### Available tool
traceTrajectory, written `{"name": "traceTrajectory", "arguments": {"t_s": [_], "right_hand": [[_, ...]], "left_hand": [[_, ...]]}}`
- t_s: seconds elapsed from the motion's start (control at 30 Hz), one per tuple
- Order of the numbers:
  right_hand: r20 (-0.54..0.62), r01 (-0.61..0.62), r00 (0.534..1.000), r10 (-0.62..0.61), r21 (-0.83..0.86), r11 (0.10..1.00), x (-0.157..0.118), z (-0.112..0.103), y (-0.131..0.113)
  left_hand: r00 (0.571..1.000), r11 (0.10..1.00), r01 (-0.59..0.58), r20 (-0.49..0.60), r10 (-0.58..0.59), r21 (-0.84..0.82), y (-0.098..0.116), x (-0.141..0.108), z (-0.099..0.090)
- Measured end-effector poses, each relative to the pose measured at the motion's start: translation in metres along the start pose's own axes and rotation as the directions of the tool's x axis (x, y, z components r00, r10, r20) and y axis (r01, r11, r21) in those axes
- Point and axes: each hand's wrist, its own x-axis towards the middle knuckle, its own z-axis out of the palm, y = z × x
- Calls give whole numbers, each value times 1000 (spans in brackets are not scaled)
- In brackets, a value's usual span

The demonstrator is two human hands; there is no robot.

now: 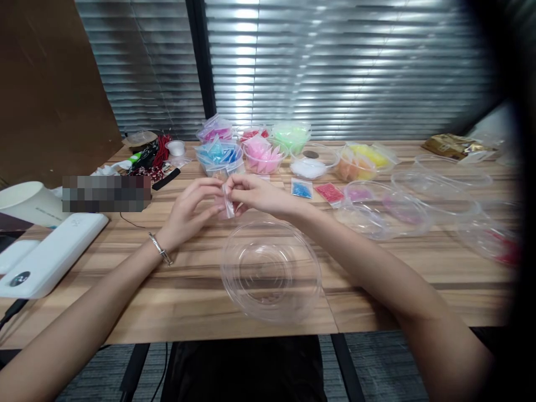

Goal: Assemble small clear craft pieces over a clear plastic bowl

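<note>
Right hand (247, 192) is pinching a small bag (229, 204) between thumb and fingers. Left hand (188, 209) is bracketing the bag's left side; cannot tell its grip. Bag is sitting just beyond the clear bowl (268, 273).

Window blinds (352, 61), slatted, across the back; one dark post (201, 61) between two sections.
Brown panel (50, 84), back left.
White paper cup (25, 202), far left.
White power bank (62, 251), near the cup; dark oval (20, 278) at its near end.
Black cable (14, 310), beside the power bank.
Red cords (163, 149), bundled, back left of the table (167, 307).
Black strip (166, 179), near the cords.
Gold foil packet (454, 146), crumpled, back right.
Grey carpet (377, 371), under the table.
</note>
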Motion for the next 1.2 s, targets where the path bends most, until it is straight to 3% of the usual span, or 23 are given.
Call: {"name": "traceTrajectory", "arguments": {"t_s": [0.13,0.23,0.4,0.5,0.63,0.83,1.0,1.2], "right_hand": [[-9,61,998,-62,-104,993,0,-2,1],[24,26,999,-20,-255,966,-2,-4,-2],[24,86,996,-84,-431,898,-6,-6,-6],[57,58,998,-39,-367,929,-6,-8,-4],[135,-9,990,28,-141,990,-4,-8,1],[223,-54,975,20,149,987,-2,-2,7],[87,-52,995,46,69,996,1,-4,14],[81,74,995,-58,-209,975,6,-5,16]], "left_hand": [[989,986,115,-84,-125,-117,0,-3,4],[977,978,155,-127,-174,-142,1,-4,5],[997,999,1,-78,2,32,8,-1,0],[995,994,-66,-66,72,92,12,2,-3],[987,990,-101,-111,112,100,16,4,-6],[997,997,-59,-46,62,56,13,2,-6],[996,992,-84,50,79,94,7,2,-5],[986,993,-114,130,109,38,2,3,-7]]}}
